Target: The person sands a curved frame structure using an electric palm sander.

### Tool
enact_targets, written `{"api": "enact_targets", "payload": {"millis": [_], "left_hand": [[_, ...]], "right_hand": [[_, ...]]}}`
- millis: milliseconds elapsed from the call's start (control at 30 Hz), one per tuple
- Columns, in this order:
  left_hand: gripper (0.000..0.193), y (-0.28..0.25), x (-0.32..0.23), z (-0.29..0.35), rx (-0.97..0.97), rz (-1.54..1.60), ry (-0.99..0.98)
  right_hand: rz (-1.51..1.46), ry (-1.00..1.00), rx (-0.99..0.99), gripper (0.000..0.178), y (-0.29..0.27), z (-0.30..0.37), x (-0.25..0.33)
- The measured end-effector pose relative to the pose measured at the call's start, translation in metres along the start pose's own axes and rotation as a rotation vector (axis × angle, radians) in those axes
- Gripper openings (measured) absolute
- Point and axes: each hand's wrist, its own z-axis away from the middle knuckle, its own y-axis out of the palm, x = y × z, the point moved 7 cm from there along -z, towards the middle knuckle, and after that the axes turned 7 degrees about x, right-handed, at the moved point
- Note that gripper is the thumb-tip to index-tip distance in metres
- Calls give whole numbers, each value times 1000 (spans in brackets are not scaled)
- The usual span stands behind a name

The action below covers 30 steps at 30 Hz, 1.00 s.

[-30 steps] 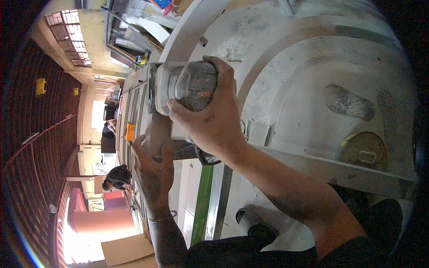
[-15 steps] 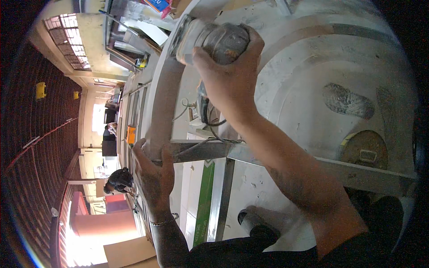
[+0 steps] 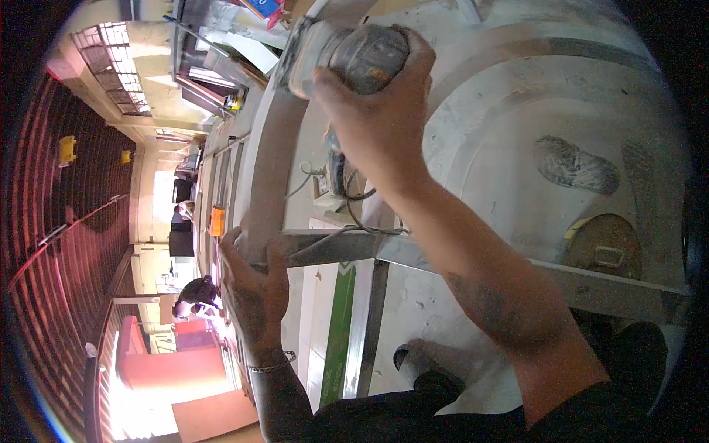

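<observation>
Gray dust covers the power tool [image 3: 371, 57], top mid of the pic. R hand [image 3: 384, 103] is closed around it, thumb on the left side. The tool is up against the curved frame [image 3: 272, 148]. L hand [image 3: 255, 292] is on that frame too, left of ctr, thumb & fingers apart; can't tell if it squeezes. Green-and-white box [image 3: 338, 328] is btm ctr. Bent-over person [image 3: 198, 291], far left, is by a bright light.

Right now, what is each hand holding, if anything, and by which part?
Right hand: a dusty power tool, by its dark rounded body. Left hand: on the curved frame; whether it grips cannot be told.
</observation>
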Motion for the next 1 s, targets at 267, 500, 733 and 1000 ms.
{"api": "enact_targets", "payload": {"millis": [267, 500, 733, 1000], "left_hand": [[57, 0, -3, -1, -32, -62, 40], [59, 2, 4, 0, 7, 42, -11], [72, 3, 8, -1, 1, 1, 16], [81, -1, 7, -1, 85, 12, -98]], "right_hand": [[-122, -85, -5, 84, -1, -2, -10], [-141, 11, 292, 86, 15, 46, -2], [-346, 153, 293, 88, 10, 73, -12], [-263, 101, 410, 80, 11, 104, 11]]}}
